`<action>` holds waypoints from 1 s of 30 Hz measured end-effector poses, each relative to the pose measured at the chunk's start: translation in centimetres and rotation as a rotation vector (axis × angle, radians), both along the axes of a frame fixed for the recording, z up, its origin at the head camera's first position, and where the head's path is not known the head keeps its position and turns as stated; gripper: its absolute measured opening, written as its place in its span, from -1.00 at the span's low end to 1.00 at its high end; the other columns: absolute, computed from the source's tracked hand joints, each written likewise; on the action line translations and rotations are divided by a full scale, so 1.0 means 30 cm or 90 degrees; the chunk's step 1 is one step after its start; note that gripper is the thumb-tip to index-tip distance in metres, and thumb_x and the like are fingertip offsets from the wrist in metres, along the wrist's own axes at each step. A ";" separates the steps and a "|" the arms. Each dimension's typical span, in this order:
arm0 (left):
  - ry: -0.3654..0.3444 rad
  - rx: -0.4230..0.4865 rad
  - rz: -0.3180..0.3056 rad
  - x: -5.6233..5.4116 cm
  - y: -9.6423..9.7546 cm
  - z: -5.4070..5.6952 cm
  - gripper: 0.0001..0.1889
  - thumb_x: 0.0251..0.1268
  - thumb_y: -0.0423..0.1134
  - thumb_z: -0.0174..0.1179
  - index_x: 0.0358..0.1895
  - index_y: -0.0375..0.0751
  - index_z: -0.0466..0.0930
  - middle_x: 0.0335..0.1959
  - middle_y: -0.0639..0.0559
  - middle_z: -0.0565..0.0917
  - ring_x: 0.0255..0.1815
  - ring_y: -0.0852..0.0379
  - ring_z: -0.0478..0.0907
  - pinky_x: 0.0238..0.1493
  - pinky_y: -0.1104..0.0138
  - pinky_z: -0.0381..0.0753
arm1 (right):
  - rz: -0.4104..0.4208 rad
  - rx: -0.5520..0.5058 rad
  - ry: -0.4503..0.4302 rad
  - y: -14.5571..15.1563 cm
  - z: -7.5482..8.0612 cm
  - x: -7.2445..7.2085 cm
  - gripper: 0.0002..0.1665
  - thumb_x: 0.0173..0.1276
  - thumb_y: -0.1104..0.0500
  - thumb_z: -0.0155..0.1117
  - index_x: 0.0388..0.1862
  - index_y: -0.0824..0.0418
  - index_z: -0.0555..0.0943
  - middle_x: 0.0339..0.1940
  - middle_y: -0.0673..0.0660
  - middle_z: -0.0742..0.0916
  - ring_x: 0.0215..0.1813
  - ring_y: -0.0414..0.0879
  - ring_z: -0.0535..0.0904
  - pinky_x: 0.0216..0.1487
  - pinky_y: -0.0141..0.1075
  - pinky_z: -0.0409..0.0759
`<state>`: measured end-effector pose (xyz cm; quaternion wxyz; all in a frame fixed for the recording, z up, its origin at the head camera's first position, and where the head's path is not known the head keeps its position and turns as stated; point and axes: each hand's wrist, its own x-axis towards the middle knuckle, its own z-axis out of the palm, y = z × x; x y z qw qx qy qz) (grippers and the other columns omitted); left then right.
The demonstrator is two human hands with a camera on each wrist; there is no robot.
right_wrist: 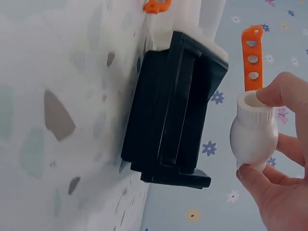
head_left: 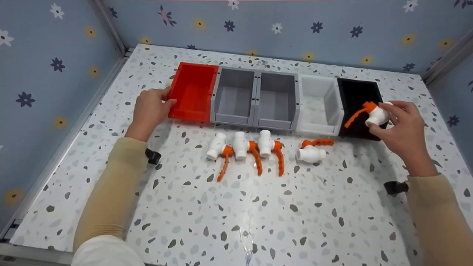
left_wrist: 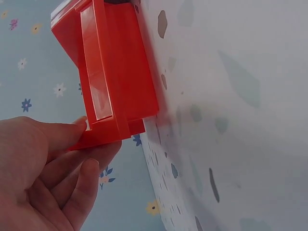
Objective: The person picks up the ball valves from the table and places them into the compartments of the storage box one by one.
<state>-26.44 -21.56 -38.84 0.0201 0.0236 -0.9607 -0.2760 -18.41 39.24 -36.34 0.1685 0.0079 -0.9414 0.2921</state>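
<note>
My right hand (head_left: pixel 404 127) pinches a white ball valve with an orange lever (head_left: pixel 377 115) above the front part of the black bin (head_left: pixel 360 90). In the right wrist view the valve (right_wrist: pixel 254 139) is apart from the bin, with its lever pointing up. On the far left, my left hand (head_left: pixel 151 111) grips the side wall of the red bin (head_left: pixel 194 92) between thumb and fingers. Three ball valves (head_left: pixel 240 146) lie side by side in front of the grey bins, levers toward me. Another ball valve (head_left: pixel 311 154) lies on its side before the white bin.
Between the red and black bins stand two grey bins (head_left: pixel 236 92) and a white bin (head_left: pixel 319 105), all in one row. The speckled table (head_left: pixel 236 207) reaches back to a flowered wall panel (head_left: pixel 258 29). A metal frame post (head_left: pixel 109 27) stands at the back left.
</note>
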 end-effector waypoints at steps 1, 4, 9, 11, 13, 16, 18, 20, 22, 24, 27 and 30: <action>0.000 0.001 0.000 -0.001 0.001 0.000 -0.44 0.46 -0.16 0.19 0.46 -0.05 0.28 0.25 -0.19 0.58 0.03 -0.09 0.55 -0.14 0.24 0.54 | 0.001 0.014 -0.004 0.005 0.002 -0.008 -0.35 0.20 0.17 0.47 0.27 0.34 0.57 0.29 0.35 0.40 0.28 0.25 0.33 0.32 -0.04 0.41; -0.002 0.005 0.000 -0.002 0.002 -0.001 -0.43 0.46 -0.16 0.19 0.46 -0.05 0.27 0.27 -0.19 0.56 0.05 -0.10 0.55 -0.12 0.24 0.55 | 0.007 0.047 -0.012 0.019 0.010 -0.033 -0.35 0.21 0.19 0.45 0.28 0.35 0.55 0.31 0.38 0.39 0.26 0.33 0.33 0.27 0.15 0.41; -0.006 0.006 0.003 0.003 0.002 0.000 -0.43 0.45 -0.16 0.20 0.46 -0.02 0.26 0.27 -0.18 0.57 -0.01 -0.08 0.55 -0.11 0.25 0.56 | 0.042 0.083 -0.045 0.032 0.013 -0.071 -0.33 0.25 0.23 0.38 0.35 0.33 0.48 0.40 0.40 0.30 0.30 0.37 0.28 0.15 0.29 0.38; -0.005 0.008 0.004 0.004 0.001 0.001 -0.42 0.45 -0.16 0.20 0.46 -0.02 0.26 0.27 -0.18 0.57 -0.05 -0.07 0.55 -0.14 0.26 0.55 | 0.054 0.096 -0.063 0.034 0.016 -0.087 -0.32 0.27 0.22 0.36 0.38 0.31 0.46 0.44 0.38 0.26 0.34 0.37 0.26 0.16 0.31 0.37; -0.005 0.006 0.004 0.005 -0.001 0.002 -0.42 0.45 -0.16 0.20 0.47 -0.02 0.25 0.28 -0.18 0.56 -0.08 -0.07 0.55 -0.15 0.26 0.54 | 0.059 0.105 -0.079 0.037 0.018 -0.104 -0.31 0.29 0.21 0.35 0.40 0.30 0.44 0.46 0.36 0.24 0.37 0.37 0.24 0.19 0.31 0.35; -0.005 0.008 0.003 0.006 -0.002 0.005 -0.42 0.45 -0.16 0.20 0.47 -0.02 0.25 0.28 -0.20 0.55 -0.12 -0.08 0.52 -0.19 0.25 0.51 | 0.067 0.123 -0.090 0.040 0.019 -0.127 -0.30 0.29 0.21 0.36 0.40 0.31 0.43 0.47 0.37 0.23 0.36 0.38 0.24 0.19 0.30 0.35; -0.005 0.004 0.004 0.006 -0.002 0.007 -0.41 0.45 -0.16 0.20 0.47 -0.01 0.25 0.28 -0.20 0.56 -0.12 -0.08 0.51 -0.18 0.24 0.50 | 0.076 0.133 -0.099 0.039 0.015 -0.141 -0.29 0.30 0.22 0.35 0.42 0.31 0.41 0.48 0.38 0.22 0.34 0.39 0.26 0.20 0.30 0.35; -0.005 0.006 0.005 0.006 -0.001 0.008 -0.42 0.45 -0.16 0.20 0.47 -0.01 0.25 0.27 -0.20 0.57 -0.10 -0.08 0.50 -0.17 0.24 0.51 | 0.091 0.151 -0.103 0.037 0.008 -0.153 -0.28 0.29 0.24 0.35 0.43 0.31 0.40 0.48 0.39 0.21 0.30 0.40 0.30 0.18 0.30 0.36; -0.005 0.006 0.006 0.004 0.001 0.007 -0.42 0.45 -0.16 0.20 0.47 -0.02 0.26 0.26 -0.20 0.58 -0.10 -0.09 0.50 -0.18 0.24 0.51 | 0.107 0.174 -0.110 0.035 -0.003 -0.163 -0.27 0.30 0.25 0.35 0.44 0.30 0.40 0.48 0.40 0.22 0.26 0.41 0.34 0.16 0.30 0.37; -0.001 0.002 0.007 0.004 0.001 0.006 -0.43 0.45 -0.17 0.20 0.46 -0.03 0.27 0.23 -0.20 0.59 -0.11 -0.09 0.51 -0.18 0.23 0.52 | 0.131 0.200 -0.112 0.033 -0.016 -0.172 -0.28 0.30 0.25 0.36 0.43 0.31 0.41 0.47 0.42 0.23 0.22 0.41 0.37 0.15 0.30 0.37; 0.000 0.000 0.007 0.003 0.001 0.004 -0.43 0.45 -0.17 0.20 0.46 -0.05 0.28 0.22 -0.21 0.60 -0.12 -0.09 0.51 -0.19 0.23 0.53 | 0.151 0.226 -0.117 0.035 -0.033 -0.183 -0.28 0.28 0.25 0.38 0.41 0.34 0.42 0.45 0.45 0.25 0.24 0.43 0.36 0.16 0.31 0.36; 0.004 -0.004 0.006 0.002 0.000 0.005 -0.43 0.45 -0.18 0.19 0.47 -0.07 0.28 0.22 -0.22 0.60 -0.12 -0.09 0.51 -0.18 0.22 0.53 | 0.149 0.236 -0.135 0.035 -0.038 -0.192 -0.26 0.29 0.25 0.39 0.43 0.34 0.41 0.46 0.45 0.25 0.28 0.44 0.33 0.20 0.31 0.33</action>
